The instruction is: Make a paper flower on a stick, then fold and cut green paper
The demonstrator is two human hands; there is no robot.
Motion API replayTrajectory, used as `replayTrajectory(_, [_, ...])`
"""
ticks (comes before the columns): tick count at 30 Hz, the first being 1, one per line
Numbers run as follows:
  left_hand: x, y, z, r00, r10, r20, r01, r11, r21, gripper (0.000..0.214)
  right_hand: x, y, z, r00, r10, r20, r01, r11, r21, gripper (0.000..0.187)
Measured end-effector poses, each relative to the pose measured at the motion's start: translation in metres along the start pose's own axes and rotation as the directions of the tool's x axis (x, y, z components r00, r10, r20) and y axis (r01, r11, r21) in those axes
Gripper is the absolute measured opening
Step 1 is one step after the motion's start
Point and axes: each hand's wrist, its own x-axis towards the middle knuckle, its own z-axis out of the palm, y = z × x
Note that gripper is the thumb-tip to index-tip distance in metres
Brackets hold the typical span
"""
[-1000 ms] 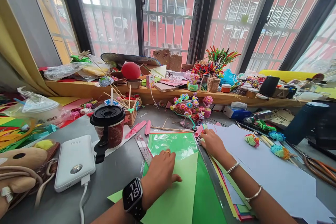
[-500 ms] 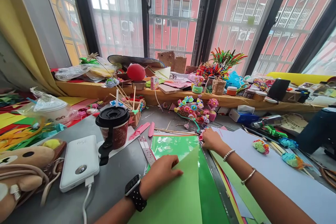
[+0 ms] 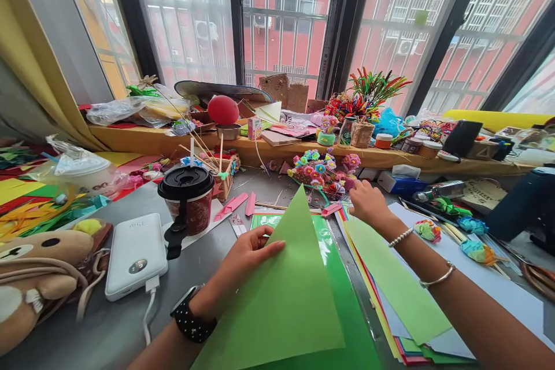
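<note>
My left hand [image 3: 255, 251], with a watch on its wrist, pinches the left edge of a light green paper sheet [image 3: 281, 300] between thumb and fingers. The sheet is raised and slanted, its pointed corner upward. Beneath it lies a shiny green mat [image 3: 347, 306]. My right hand [image 3: 368, 203], wearing bracelets, is curled at the far end of a stack of coloured papers [image 3: 394, 274] to the right of the mat. Its fingertips are hidden, so what they hold cannot be made out. A folded pink paper strip [image 3: 332, 209] rests near it at the mat's far edge.
On the left stand a lidded cup [image 3: 187, 202], a white power bank [image 3: 136, 257] with a cable, and a plush bear bag [image 3: 39, 277]. Handmade flowers [image 3: 318, 170] sit beyond the mat. Crumpled paper balls [image 3: 427, 231] lie on white paper at right. A cluttered ledge [image 3: 277, 153] runs along the windows.
My left hand has lifted the light green sheet and swung its corner left, uncovering more of the mat. My right hand has shifted right, away from the mat's corner, towards the paper stack.
</note>
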Motion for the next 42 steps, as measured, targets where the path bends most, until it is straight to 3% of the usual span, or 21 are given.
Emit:
replayTrajectory(4, [-0.006, 0.001, -0.002, 0.999, -0.007, -0.038, 0.007, 1.000, -0.010, 0.034, 0.006, 0.004, -0.003, 0.995, 0.045, -0.087, -0.037, 0.995, 0.091, 0.010])
replayTrajectory(6, [-0.009, 0.001, -0.002, 0.998, 0.012, -0.057, -0.012, 1.000, -0.010, 0.034, 0.003, 0.003, -0.003, 0.984, 0.103, -0.146, -0.052, 0.947, 0.316, 0.008])
replayTrajectory(7, [-0.010, 0.001, -0.002, 0.998, 0.022, -0.066, -0.023, 1.000, -0.008, 0.034, -0.001, 0.001, -0.003, 0.978, 0.143, -0.149, -0.054, 0.873, 0.484, 0.010])
replayTrajectory(8, [-0.012, 0.001, -0.001, 0.997, 0.032, -0.066, -0.032, 0.999, -0.007, 0.034, -0.006, -0.003, -0.004, 0.976, 0.178, -0.124, -0.053, 0.751, 0.658, 0.014])
replayTrajectory(10, [-0.016, 0.002, 0.001, 0.998, 0.049, -0.044, -0.049, 0.999, -0.009, 0.033, -0.020, -0.014, -0.008, 0.983, 0.184, 0.007, -0.071, 0.344, 0.936, 0.022])
replayTrajectory(12, [-0.020, 0.005, 0.004, 0.997, 0.071, -0.016, -0.071, 0.997, -0.006, 0.032, -0.037, -0.028, -0.013, 0.989, 0.088, 0.121, -0.117, -0.046, 0.992, 0.027])
replayTrajectory(13, [-0.023, 0.007, 0.006, 0.996, 0.085, -0.012, -0.085, 0.996, 0.004, 0.031, -0.045, -0.035, -0.016, 0.986, 0.081, 0.148, -0.132, -0.173, 0.976, 0.028])
replayTrajectory(15, [-0.027, 0.011, 0.010, 0.993, 0.117, -0.023, -0.116, 0.992, 0.041, 0.029, -0.058, -0.048, -0.021, 0.985, 0.052, 0.165, -0.142, -0.297, 0.944, 0.028])
replayTrajectory(17, [-0.030, 0.014, 0.013, 0.989, 0.146, -0.019, -0.143, 0.986, 0.085, 0.027, -0.064, -0.059, -0.025, 0.988, 0.069, 0.139, -0.112, -0.302, 0.947, 0.030])
replayTrajectory(20, [-0.032, 0.016, 0.015, 0.985, 0.169, 0.030, -0.172, 0.973, 0.151, 0.025, -0.066, -0.067, -0.033, 0.990, 0.133, 0.051, -0.024, -0.195, 0.980, 0.032])
replayTrajectory(25, [-0.033, 0.014, 0.014, 0.982, 0.182, 0.046, -0.187, 0.945, 0.269, 0.024, -0.067, -0.071, -0.042, 0.999, 0.044, 0.003, 0.004, -0.162, 0.987, 0.026])
replayTrajectory(31, [-0.030, 0.024, 0.018, 0.988, 0.132, 0.082, -0.149, 0.954, 0.261, 0.026, -0.068, -0.073, -0.048, 0.994, 0.060, -0.089, 0.089, -0.002, 0.996, 0.026])
replayTrajectory(37, [-0.019, 0.048, 0.029, 0.982, 0.184, -0.035, -0.147, 0.871, 0.468, 0.030, -0.069, -0.072, -0.062, 0.985, 0.073, -0.154, 0.150, 0.062, 0.987, 0.028])
replayTrajectory(42, [-0.027, 0.058, 0.031, 0.977, 0.207, -0.043, -0.161, 0.863, 0.479, 0.028, -0.088, -0.061, -0.060, 0.982, 0.051, -0.180, 0.171, 0.144, 0.975, 0.042])
